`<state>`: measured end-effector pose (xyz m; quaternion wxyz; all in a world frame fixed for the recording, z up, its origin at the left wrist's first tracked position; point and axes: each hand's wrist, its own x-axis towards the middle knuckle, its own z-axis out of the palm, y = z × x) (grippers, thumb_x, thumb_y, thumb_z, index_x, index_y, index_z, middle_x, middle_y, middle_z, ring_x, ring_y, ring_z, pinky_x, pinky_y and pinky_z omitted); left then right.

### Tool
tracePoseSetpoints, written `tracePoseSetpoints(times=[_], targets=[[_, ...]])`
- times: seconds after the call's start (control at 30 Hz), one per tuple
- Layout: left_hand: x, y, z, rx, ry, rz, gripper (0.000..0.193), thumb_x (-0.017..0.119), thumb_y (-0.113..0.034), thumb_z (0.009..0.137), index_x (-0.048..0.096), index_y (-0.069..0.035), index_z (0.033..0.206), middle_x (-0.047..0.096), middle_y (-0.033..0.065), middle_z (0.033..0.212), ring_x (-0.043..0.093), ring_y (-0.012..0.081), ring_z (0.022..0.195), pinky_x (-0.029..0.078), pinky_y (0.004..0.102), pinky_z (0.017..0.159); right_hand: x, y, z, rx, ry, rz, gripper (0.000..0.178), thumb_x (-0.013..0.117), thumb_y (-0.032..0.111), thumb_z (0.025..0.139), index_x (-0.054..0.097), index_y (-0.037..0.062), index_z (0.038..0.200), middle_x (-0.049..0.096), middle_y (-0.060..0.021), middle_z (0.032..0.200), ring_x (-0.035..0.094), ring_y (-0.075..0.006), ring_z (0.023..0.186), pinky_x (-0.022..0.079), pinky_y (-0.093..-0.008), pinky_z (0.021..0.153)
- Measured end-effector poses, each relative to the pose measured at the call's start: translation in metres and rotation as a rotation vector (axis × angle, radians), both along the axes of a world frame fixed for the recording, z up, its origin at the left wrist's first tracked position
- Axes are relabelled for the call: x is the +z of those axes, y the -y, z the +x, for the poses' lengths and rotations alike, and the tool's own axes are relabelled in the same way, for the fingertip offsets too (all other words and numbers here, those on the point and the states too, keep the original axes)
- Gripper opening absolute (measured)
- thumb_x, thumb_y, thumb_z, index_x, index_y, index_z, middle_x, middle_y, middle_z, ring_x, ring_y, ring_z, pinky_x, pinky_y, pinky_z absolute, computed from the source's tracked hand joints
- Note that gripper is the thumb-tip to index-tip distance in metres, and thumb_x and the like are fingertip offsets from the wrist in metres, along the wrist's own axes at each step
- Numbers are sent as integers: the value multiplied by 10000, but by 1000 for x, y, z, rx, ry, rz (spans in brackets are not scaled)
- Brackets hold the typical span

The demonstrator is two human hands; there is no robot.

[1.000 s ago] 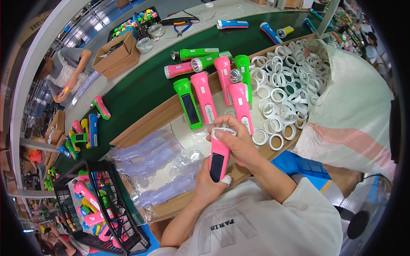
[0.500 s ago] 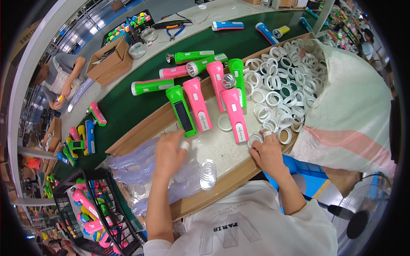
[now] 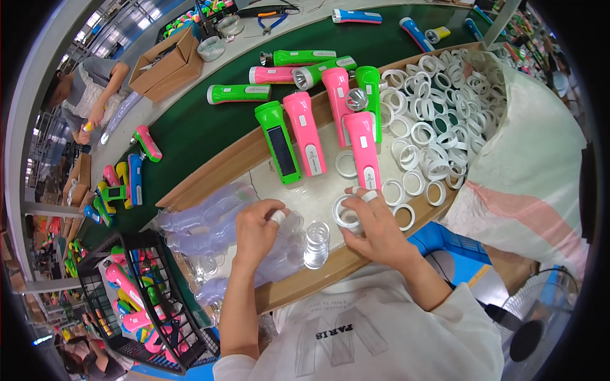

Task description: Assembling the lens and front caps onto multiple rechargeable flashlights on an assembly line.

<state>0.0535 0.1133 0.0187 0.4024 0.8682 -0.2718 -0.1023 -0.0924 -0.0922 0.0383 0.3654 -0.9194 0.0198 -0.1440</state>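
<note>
My right hand (image 3: 380, 230) pinches a white ring (image 3: 344, 222) above the pale tray, just right of a stack of clear round discs (image 3: 316, 245). My left hand (image 3: 257, 230) is closed, its fingers curled beside more loose clear discs (image 3: 293, 223); whatever it may hold is too hard to make out. White bands wrap fingers on both hands. Beyond the hands, a green flashlight with a dark panel (image 3: 281, 149) and a pink flashlight (image 3: 305, 134) stand on the tray. Another pink flashlight (image 3: 363, 149) stands nearest my right hand, close to a lone white ring (image 3: 346, 164).
A heap of white rings (image 3: 432, 114) spills from a white woven sack (image 3: 534, 152) at right. Purplish plastic sleeves (image 3: 203, 213) lie left. Behind the tray, a green belt (image 3: 190, 130) carries several flashlights. A black crate (image 3: 114, 305) stands lower left; another person (image 3: 95, 95) works far left.
My right hand has moved left from the ring pile, bringing a white ring with it. My left hand's fingers have curled in near the clear discs. The whole view has shifted slightly.
</note>
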Motion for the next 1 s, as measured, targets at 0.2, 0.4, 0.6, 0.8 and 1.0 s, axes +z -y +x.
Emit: tracePoseSetpoints(times=[0.2, 0.4, 0.6, 0.8, 1.0], targets=[[11, -2, 2, 249, -96, -248, 101, 715, -51, 785, 694, -33, 883, 664, 28, 722, 591, 76, 637, 454, 233, 561, -5, -12, 10, 38, -55, 59, 635, 746, 183, 763, 429, 13, 1286, 537, -214, 1127, 519, -371, 1029, 446, -429, 863], [17, 35, -17, 141, -379, -412, 173, 698, -63, 817, 673, -9, 979, 665, 43, 779, 591, 91, 659, 468, 249, 544, -8, -22, 22, 72, 18, 203, 724, 752, 131, 748, 371, 16, 1354, 536, -204, 1114, 562, -293, 877, 484, -398, 776], [-19, 57, 38, 220, -42, -274, 714, 697, -140, 809, 328, -23, 1410, 578, 200, 1165, 599, 252, 917, 475, 371, 833, -4, -19, 16, 28, 14, 368, 719, 725, 30, 716, 389, 31, 1351, 488, -124, 950, 519, -258, 884, 447, -355, 822], [-15, 64, 36, 130, -458, -527, 652, 623, -22, 796, 379, -24, 1401, 592, 115, 1122, 595, 177, 975, 476, 294, 814, -1, -12, 9, -28, 83, 342, 717, 713, -22, 683, 436, 61, 1340, 484, -63, 884, 501, -159, 778, 426, -263, 701], [58, -5, 0, 73, -596, -562, 634, 599, -152, 782, 416, 25, 1362, 590, 155, 1138, 639, 231, 844, 552, 335, 617, -11, -3, 13, -100, 5, 584, 734, 697, -26, 740, 354, 32, 1386, 489, -92, 1170, 533, -180, 1038, 469, -295, 885]])
